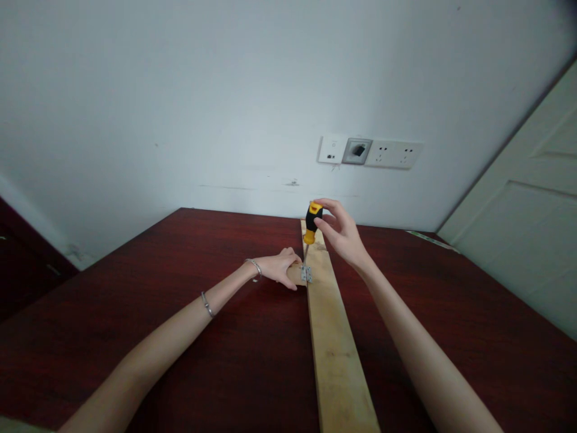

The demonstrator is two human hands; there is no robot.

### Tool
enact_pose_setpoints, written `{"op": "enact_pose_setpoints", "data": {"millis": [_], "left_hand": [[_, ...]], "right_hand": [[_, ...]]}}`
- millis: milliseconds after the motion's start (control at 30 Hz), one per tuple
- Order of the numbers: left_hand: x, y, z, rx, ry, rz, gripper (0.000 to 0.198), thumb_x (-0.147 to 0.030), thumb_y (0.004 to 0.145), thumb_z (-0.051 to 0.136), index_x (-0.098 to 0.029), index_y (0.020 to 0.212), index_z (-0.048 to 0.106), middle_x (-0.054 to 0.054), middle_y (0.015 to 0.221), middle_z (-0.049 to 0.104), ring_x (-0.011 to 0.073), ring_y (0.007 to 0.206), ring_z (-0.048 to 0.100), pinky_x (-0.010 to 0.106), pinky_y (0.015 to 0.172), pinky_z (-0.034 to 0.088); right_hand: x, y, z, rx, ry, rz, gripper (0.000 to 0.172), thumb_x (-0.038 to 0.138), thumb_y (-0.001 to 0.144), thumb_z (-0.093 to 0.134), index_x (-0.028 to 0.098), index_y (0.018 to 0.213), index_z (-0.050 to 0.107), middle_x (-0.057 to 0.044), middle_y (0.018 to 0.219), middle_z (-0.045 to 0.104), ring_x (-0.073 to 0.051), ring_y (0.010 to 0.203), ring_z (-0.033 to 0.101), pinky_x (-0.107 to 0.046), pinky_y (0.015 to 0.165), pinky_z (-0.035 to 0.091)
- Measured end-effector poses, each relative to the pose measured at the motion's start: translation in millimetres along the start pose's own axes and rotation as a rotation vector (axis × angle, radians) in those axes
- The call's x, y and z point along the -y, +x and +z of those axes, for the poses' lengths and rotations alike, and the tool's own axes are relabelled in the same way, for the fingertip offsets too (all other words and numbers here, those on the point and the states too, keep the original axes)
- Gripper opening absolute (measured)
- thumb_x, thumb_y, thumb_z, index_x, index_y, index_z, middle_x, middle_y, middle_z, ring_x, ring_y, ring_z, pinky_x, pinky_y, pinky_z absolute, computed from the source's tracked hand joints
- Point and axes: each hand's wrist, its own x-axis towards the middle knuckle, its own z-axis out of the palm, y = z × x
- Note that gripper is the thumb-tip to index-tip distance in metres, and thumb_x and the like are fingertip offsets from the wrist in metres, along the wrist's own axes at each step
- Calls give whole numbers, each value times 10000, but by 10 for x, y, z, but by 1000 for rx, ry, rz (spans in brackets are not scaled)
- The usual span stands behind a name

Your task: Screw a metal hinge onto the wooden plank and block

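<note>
A yellow and black screwdriver (314,221) stands nearly upright, its handle between the thumb and fingers of my right hand (341,233). Its shaft runs down to a small metal hinge (306,274), which bridges a long pale wooden plank (336,337) and a small wooden block (295,275). My left hand (280,268) grips that block from the left, thumb at the near side and fingers at the far side. Whether the tip sits in a screw is too small to tell.
The plank lies lengthwise on a dark red wooden table (216,367). Behind it rises a white wall (180,108) with a row of sockets (387,154). A pale panelled door (532,210) is at the right, and a thin flat strip (433,240) lies at the table's far right edge.
</note>
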Motion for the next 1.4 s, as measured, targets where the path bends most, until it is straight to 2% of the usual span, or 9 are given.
{"op": "enact_pose_setpoints", "data": {"millis": [100, 300, 533, 767, 933, 1000, 1133, 1333, 1400], "left_hand": [[-10, -4, -5, 0, -2, -3, 693, -523, 591, 708, -186, 1144, 462, 41, 1027, 369, 242, 1052, 388, 337, 949, 344], [0, -4, -7, -9, -2, 13, 646, -517, 608, 705, -190, 1115, 474, 40, 1026, 381, 240, 1048, 392, 341, 948, 343], [1, -6, -9, -12, -18, 20, 660, -516, 601, 707, -191, 1129, 479, 39, 1010, 381, 243, 1047, 395, 338, 949, 345], [-10, -11, -14, -4, -1, 11, 653, -508, 609, 707, -191, 1130, 474, 38, 1014, 382, 238, 1051, 393, 332, 945, 347], [-23, -15, -21, -8, -1, 13, 665, -509, 608, 707, -183, 1139, 475, 42, 1013, 384, 245, 1057, 391, 332, 948, 343], [-24, -15, -20, -12, -4, 16, 653, -505, 605, 710, -189, 1128, 481, 40, 1006, 390, 249, 1061, 388, 336, 947, 343], [-17, -14, -16, -18, -7, 16, 642, -503, 600, 715, -198, 1116, 482, 38, 1011, 392, 248, 1055, 392, 345, 947, 344], [-15, -11, -19, -13, -16, 22, 659, -511, 604, 712, -185, 1127, 478, 41, 1007, 382, 241, 1047, 393, 335, 949, 346], [-19, -12, -22, -10, -14, 22, 658, -507, 606, 711, -182, 1129, 478, 41, 1004, 383, 241, 1045, 393, 334, 946, 347]], "right_hand": [[-21, 7, -2, -6, -5, -27, 316, 322, 814, 548, 277, 1126, 529, -49, 1204, 532, -202, 986, 566, -364, 824, 522], [-80, -1, 54, -90, -53, -26, 376, 363, 752, 630, 286, 1106, 534, -47, 1175, 525, -186, 962, 561, -344, 777, 536], [-46, 15, 4, -35, -15, -49, 303, 328, 847, 502, 289, 1142, 558, -37, 1208, 560, -198, 1059, 544, -367, 884, 491], [-67, 2, 61, -147, -111, -49, 373, 375, 737, 646, 284, 1087, 555, -52, 1170, 534, -201, 988, 547, -338, 764, 526], [-23, 4, 35, -48, -15, -70, 297, 330, 853, 495, 289, 1145, 536, -46, 1239, 531, -207, 1096, 521, -394, 918, 462], [-25, 8, 38, -46, -21, -63, 294, 335, 847, 507, 288, 1135, 541, -46, 1193, 561, -209, 1073, 534, -397, 912, 466], [-40, 0, 63, -127, -126, -71, 328, 383, 752, 634, 282, 1057, 569, -48, 1125, 545, -206, 1000, 542, -353, 796, 514], [-11, -9, 26, -22, -52, -102, 341, 325, 865, 480, 320, 1203, 521, -34, 1278, 500, -210, 1170, 470, -388, 959, 430], [-14, -8, 25, -24, -32, -104, 342, 321, 869, 477, 313, 1206, 526, -35, 1264, 522, -212, 1150, 489, -391, 951, 437]]}}
